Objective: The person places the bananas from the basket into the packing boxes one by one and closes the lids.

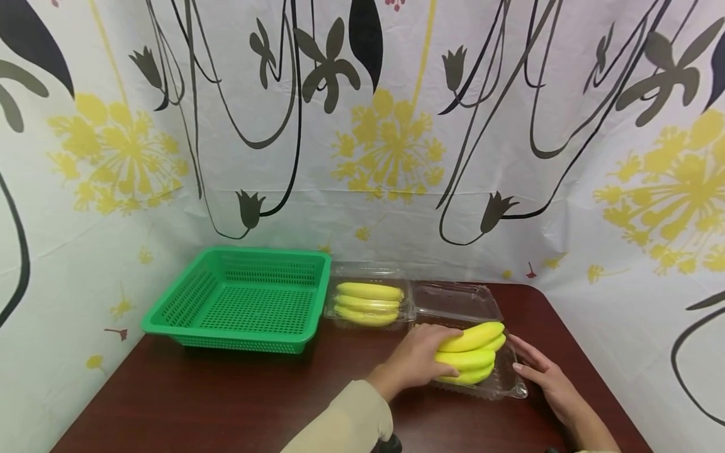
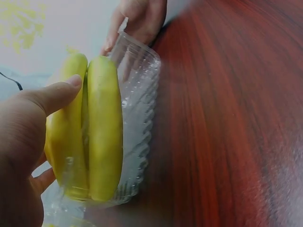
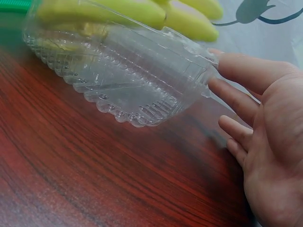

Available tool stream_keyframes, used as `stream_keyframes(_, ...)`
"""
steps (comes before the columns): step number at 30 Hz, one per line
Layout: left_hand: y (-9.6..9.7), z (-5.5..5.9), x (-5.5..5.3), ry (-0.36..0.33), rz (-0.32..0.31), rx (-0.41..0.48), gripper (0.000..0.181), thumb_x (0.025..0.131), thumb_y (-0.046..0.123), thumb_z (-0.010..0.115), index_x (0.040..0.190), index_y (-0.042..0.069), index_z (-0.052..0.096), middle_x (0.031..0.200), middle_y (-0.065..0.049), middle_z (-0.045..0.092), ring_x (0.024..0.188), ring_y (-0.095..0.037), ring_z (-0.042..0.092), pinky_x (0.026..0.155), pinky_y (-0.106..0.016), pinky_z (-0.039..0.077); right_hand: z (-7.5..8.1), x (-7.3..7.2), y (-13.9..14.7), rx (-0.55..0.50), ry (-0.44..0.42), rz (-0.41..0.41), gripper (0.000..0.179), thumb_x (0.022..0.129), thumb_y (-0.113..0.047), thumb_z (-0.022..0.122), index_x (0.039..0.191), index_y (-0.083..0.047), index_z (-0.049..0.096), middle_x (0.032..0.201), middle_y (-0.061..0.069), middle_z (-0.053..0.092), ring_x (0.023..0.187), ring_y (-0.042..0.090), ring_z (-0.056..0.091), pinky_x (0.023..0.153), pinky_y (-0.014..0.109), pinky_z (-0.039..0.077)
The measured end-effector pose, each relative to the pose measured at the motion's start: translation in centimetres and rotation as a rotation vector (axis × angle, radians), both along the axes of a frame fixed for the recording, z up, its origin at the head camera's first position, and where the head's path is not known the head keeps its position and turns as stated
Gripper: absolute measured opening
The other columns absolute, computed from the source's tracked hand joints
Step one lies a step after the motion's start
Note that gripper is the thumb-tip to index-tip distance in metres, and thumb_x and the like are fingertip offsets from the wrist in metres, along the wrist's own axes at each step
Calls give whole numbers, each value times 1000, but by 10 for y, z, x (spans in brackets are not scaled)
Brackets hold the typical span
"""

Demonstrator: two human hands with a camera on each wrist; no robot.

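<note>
My left hand (image 1: 421, 355) grips a bunch of yellow bananas (image 1: 469, 360) from its left side, thumb on the near side. In the left wrist view the thumb lies across the bananas (image 2: 105, 127). The bunch is over an opened clear plastic clamshell box (image 1: 501, 384), partly within its walls. My right hand (image 1: 546, 377) is at the right end of that box. In the right wrist view the fingers of the right hand (image 3: 270, 123) are nearly straight, with fingertips at the end of the clear box (image 3: 128, 90).
A second clear box (image 1: 410, 308) holding several bananas (image 1: 368, 303) stands behind and to the left. The opened lid (image 1: 453, 301) lies behind the near box. A green perforated basket (image 1: 308, 314) stands at the back left of the dark red table (image 1: 283, 390). A patterned curtain (image 1: 362, 226) surrounds the table.
</note>
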State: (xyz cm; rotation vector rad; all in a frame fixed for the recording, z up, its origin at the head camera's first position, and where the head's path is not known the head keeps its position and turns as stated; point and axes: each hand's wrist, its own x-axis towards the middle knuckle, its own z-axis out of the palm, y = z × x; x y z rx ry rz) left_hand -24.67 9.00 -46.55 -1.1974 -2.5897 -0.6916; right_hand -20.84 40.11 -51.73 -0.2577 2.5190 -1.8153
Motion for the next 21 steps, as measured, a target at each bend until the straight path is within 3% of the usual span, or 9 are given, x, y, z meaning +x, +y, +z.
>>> stream_keyframes(13,10,-13,2,46,34,-70,69,80,52,74,141,30,51,135,14,54,122,-6,48,107,-29,32,0,0,-1,11,11,-10,59,100,-16,56,152,-4,30,129,-25,49,114,-12,45,86,15,43)
stream_keyframes(21,4,-13,5,60,83,-36,53,84,43,74,133,29,59,131,13,55,121,-7,49,106,-32,35,-2,0,-1,-9,28,9,59,101,-14,54,152,-3,28,132,-24,49,115,-12,45,85,15,44)
